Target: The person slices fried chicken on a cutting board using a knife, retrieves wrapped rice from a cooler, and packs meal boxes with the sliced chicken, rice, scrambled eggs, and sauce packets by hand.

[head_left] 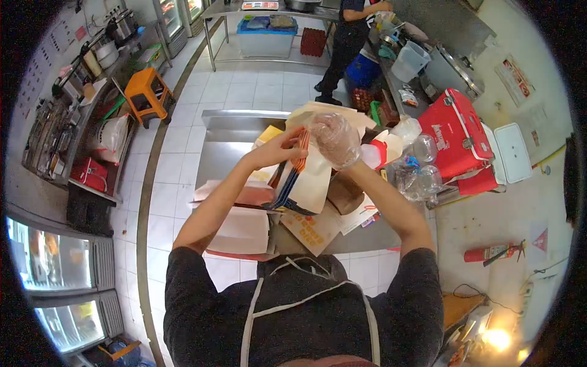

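Observation:
My left hand (282, 148), bare, has its fingers closed on the upper edge of a stack of folded cardboard boxes (292, 177) with orange and dark blue edges. My right hand (335, 139) wears a clear plastic glove and is closed at the top of the same pale cardboard; what it grips is hidden. Below the hands, a printed paper sheet (310, 231) and a brown paper piece (346, 193) lie on the steel table (221, 160). An open box (237, 231) sits at the near left, and a red and white carton (374, 153) is right of the glove.
Clear plastic containers (423, 177) and a red cooler bag (454, 137) are on the right. An orange stool (147, 95) is at the left. Another person (348, 49) stands at the far counter. A fire extinguisher (489, 252) is on the right wall.

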`<state>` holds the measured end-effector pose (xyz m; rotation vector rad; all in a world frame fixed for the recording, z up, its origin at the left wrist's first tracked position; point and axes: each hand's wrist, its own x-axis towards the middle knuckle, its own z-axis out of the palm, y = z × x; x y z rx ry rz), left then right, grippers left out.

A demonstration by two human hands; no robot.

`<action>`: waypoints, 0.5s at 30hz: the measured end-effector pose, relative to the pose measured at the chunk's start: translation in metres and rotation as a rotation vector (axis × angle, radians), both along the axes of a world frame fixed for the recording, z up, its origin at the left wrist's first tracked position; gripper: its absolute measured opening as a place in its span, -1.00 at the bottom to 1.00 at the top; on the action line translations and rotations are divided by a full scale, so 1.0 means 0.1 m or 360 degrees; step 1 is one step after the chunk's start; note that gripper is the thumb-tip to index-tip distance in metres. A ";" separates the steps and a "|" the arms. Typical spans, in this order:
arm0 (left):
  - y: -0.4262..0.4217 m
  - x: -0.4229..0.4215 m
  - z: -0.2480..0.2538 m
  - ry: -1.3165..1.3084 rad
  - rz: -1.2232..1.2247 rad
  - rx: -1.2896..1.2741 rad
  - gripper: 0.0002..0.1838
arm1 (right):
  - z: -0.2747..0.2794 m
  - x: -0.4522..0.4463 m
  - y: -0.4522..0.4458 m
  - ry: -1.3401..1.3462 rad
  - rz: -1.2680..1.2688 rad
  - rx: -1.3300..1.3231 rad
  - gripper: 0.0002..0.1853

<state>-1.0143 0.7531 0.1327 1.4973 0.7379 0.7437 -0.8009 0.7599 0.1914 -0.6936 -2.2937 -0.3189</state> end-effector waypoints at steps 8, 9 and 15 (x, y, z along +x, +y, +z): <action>-0.30 0.11 0.20 0.0311 0.0087 0.0075 0.07 | -0.09 0.08 -0.06 0.0099 0.0305 -0.0183 -0.54; -0.30 0.13 0.12 0.0191 0.0136 0.0111 0.08 | -0.11 0.09 -0.06 0.0161 0.0446 -0.0188 -0.53; -0.36 0.13 0.02 0.0168 0.0192 0.0258 0.14 | -0.09 0.14 -0.25 -0.0199 0.0249 -0.0283 -0.58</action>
